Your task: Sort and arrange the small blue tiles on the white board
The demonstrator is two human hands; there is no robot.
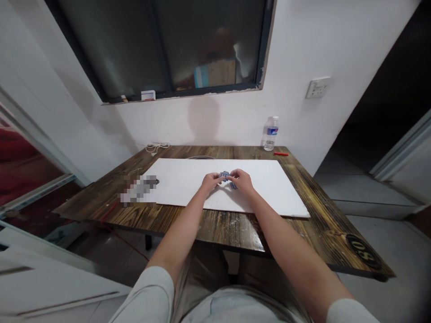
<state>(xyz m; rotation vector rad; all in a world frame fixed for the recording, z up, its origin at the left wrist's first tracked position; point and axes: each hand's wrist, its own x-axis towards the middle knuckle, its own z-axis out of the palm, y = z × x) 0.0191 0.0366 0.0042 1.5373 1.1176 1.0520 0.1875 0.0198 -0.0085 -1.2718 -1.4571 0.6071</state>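
Note:
Both my hands meet over the middle of a white board [182,179] that lies on a dark wooden table [235,229]. My left hand [211,181] and my right hand [240,179] have their fingers curled round a small blue and white thing [224,175] held between them. A further bit of the same blue shows under my right fingers. It is too small to name.
A plastic water bottle [270,133] stands at the table's back right, with a red pen [281,154] beside it. A white cable [156,147] lies at the back left. A blurred patch [138,190] covers something at the board's left edge. The wall and window are just behind the table.

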